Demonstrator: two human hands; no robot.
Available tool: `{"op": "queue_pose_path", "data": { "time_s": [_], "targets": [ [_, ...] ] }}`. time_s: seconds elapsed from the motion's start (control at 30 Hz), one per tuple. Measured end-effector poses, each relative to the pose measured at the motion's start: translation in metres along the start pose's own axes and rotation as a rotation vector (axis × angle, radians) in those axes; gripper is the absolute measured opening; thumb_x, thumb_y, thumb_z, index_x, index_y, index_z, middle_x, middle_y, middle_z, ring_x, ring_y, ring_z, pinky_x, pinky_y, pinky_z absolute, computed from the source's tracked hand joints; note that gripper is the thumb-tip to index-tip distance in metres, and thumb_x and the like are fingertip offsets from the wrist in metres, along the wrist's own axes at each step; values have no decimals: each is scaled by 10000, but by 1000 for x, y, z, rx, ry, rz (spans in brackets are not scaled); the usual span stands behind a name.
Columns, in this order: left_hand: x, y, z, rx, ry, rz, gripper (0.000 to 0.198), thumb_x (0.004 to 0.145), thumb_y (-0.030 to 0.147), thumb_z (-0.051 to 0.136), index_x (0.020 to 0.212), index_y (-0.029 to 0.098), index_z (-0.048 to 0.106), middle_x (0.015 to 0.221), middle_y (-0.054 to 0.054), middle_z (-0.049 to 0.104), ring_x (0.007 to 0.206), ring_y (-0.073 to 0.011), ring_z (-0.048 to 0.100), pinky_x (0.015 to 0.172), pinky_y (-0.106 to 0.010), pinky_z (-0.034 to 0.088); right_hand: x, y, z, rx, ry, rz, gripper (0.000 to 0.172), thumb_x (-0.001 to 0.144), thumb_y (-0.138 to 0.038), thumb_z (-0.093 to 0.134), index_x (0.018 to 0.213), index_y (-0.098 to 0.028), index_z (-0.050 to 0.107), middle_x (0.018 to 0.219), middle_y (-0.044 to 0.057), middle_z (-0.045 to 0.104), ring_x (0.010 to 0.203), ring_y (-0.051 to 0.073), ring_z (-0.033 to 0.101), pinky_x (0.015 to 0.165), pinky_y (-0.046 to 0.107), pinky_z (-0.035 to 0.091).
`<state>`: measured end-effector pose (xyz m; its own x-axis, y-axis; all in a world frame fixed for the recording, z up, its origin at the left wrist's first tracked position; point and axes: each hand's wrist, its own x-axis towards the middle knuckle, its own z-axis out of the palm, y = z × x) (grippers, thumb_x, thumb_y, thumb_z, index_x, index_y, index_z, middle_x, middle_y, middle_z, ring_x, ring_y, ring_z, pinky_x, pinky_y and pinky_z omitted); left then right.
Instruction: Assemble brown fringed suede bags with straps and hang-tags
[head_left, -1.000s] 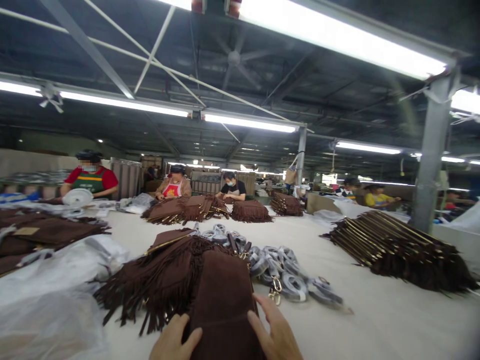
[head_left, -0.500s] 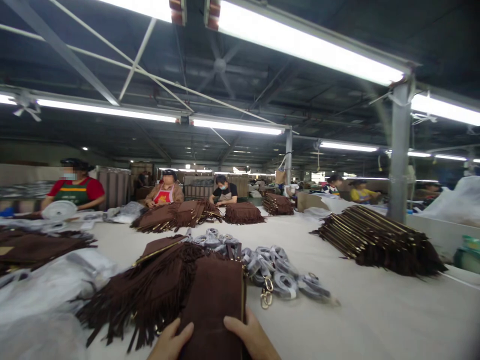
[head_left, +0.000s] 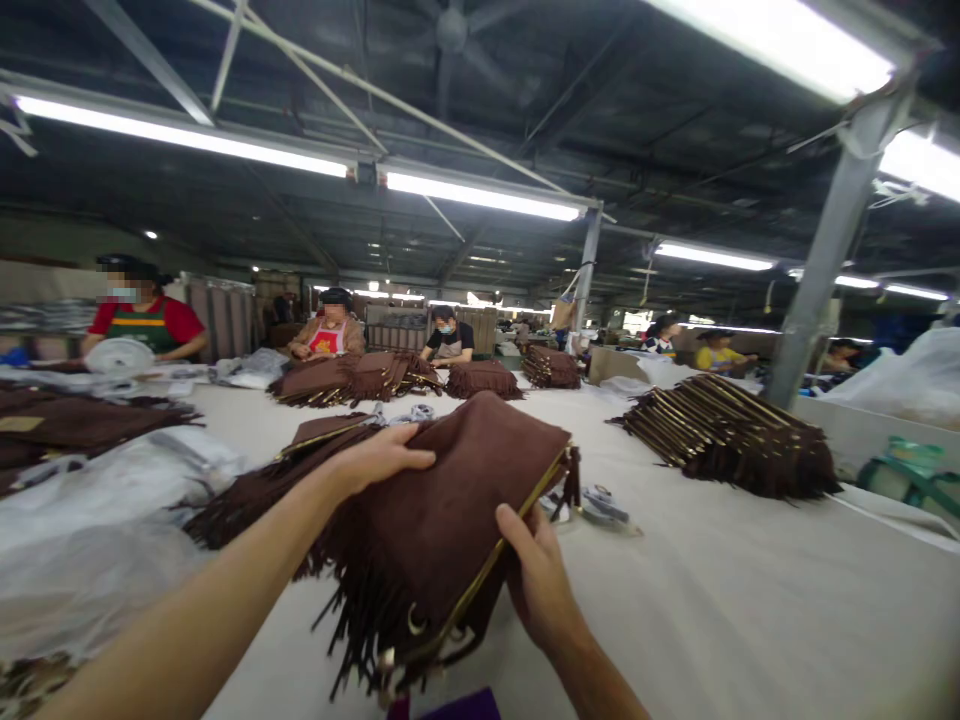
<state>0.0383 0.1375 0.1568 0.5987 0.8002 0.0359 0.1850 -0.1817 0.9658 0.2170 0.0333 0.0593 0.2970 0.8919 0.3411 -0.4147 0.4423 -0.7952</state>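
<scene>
Between my hands is a dark brown fringed bag (head_left: 465,500), raised over the table, with a gold zipper along its right edge and fringe hanging down toward me. My left hand (head_left: 386,460) grips its upper left edge, thumb on top and the other fingers mostly hidden. On the zipper side, my right hand (head_left: 536,560) pinches the edge, thumb on the face and fingers behind. Beneath and left of it lies a pile of similar fringed bags (head_left: 255,495). Wrapped straps with metal clips (head_left: 600,505) are partly hidden behind the bag.
The white tabletop (head_left: 720,600) stretches to the right, where a stack of brown fringed bags (head_left: 727,435) lies. Clear plastic bags (head_left: 120,500) cover the left side. More bag piles (head_left: 352,378) and several co-workers sit across the table. A metal post (head_left: 840,250) rises at right.
The bag has been lifted and turned, so its zipper edge now slants and its fringe shows. My left hand has moved up to its far left edge; my right hand is higher along the zipper.
</scene>
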Motion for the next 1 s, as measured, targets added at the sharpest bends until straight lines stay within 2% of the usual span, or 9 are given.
{"op": "queue_pose_path", "data": {
  "time_s": [0.13,0.2,0.27,0.33,0.43,0.53,0.67,0.87,1.0],
  "targets": [
    [32,63,-4,263,-93,180,476,731,263,654,1181,117,599,1010,-49,725,840,-218,683,738,-325,548,9,-33,8,10,108,-56,694,687,-393,816,1281,-217,504,1133,53,710,1038,253,660,939,418,525],
    [43,78,-6,324,-125,208,441,736,260,654,1155,125,616,1040,-36,713,890,-213,669,781,-313,527,2,-36,11,1,152,-38,725,651,-401,839,1272,-232,505,1124,46,711,980,246,676,850,396,566],
    [51,77,-7,361,-168,184,400,716,255,670,1094,127,650,1029,-24,714,920,-220,657,804,-307,508,-10,-27,12,2,158,41,731,671,-446,824,1289,-248,486,1153,47,700,956,236,681,797,378,578],
    [57,61,-9,423,-197,142,345,672,233,690,999,121,683,970,-21,722,937,-242,644,817,-312,491,-25,-8,9,-5,95,188,701,732,-517,764,1306,-242,469,1197,68,682,975,244,678,802,394,572],
    [56,12,-9,547,-173,71,237,582,173,696,815,130,695,845,-21,717,942,-280,620,834,-322,467,-36,24,-9,-213,-12,362,651,786,-596,668,1252,-164,527,1224,129,664,1106,304,624,921,460,512],
    [47,-46,-5,638,-157,-6,182,547,159,655,726,152,689,758,-20,706,864,-285,626,784,-321,474,-31,46,-38,-610,-118,292,564,798,-549,639,1148,-108,628,1210,161,670,1197,344,556,1042,462,406],
    [37,-100,-11,661,-154,-61,304,589,216,593,863,175,718,859,1,737,871,-263,641,734,-288,491,-21,55,-63,-1036,-452,127,517,748,-347,677,1228,-161,634,1275,144,641,1200,348,549,1041,439,395],
    [39,-112,-39,663,-160,-56,438,601,233,524,995,179,709,944,23,752,917,-253,650,750,-278,507,-12,73,-48,-1594,-530,39,482,619,-188,742,1098,-145,710,1120,207,705,1043,411,626,905,455,467],
    [38,-111,-44,727,-124,-35,410,605,218,534,967,205,724,967,12,756,951,-269,646,782,-287,500,-8,59,-71,-1514,-710,59,132,625,-216,720,751,-243,746,706,32,755,654,252,683,626,284,498]
  ]
}}
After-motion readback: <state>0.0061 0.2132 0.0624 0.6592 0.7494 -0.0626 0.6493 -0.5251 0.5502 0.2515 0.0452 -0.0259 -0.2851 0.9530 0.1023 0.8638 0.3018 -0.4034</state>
